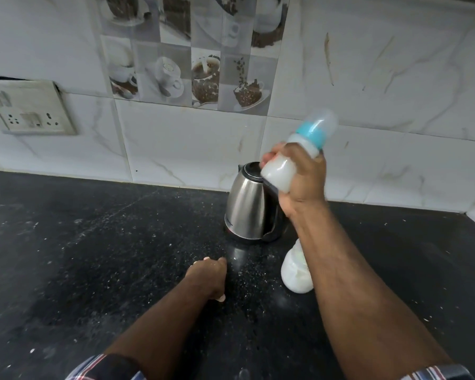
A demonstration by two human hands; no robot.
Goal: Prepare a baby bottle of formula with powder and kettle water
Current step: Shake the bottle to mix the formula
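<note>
Tilting up and to the right, the baby bottle (pixel 299 157) looks blurred, milky white in its body with a blue ring and clear cap. The right hand (pixel 303 182) grips its middle, raised above the steel kettle (pixel 247 209), while the left hand (pixel 210 278) rests loosely curled on the black bench (pixel 93 256), holding nothing.
</note>
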